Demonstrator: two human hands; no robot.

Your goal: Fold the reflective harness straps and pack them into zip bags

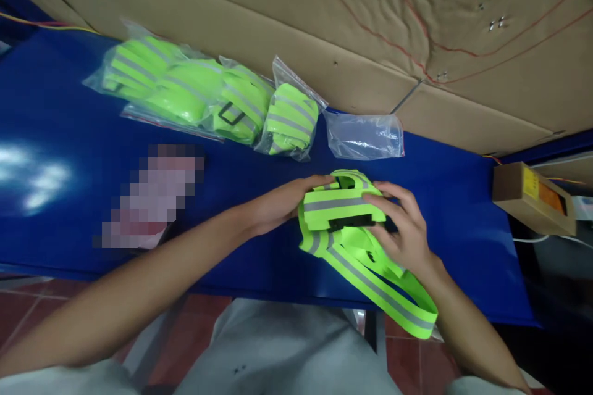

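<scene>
Both my hands grip a neon yellow-green reflective strap [340, 205] with a grey stripe, partly folded into a bundle above the blue table. My left hand [282, 202] is closed on its left end, with some fingers hidden behind the folds. On the right side, my right hand [402, 225] holds the bundle between thumb and fingers. A black buckle [352, 221] shows at the lower edge of the folds. One long loop of the strap hangs down to the right, past the table's front edge, below my right hand.
Several clear zip bags [189, 91] packed with folded neon straps lie in a row along the back. Right of them is a flat transparent bag [365, 136]. A blurred-out object [152, 197] lies left on the blue table [259, 265]. A cardboard box [532, 197] stands at the right edge.
</scene>
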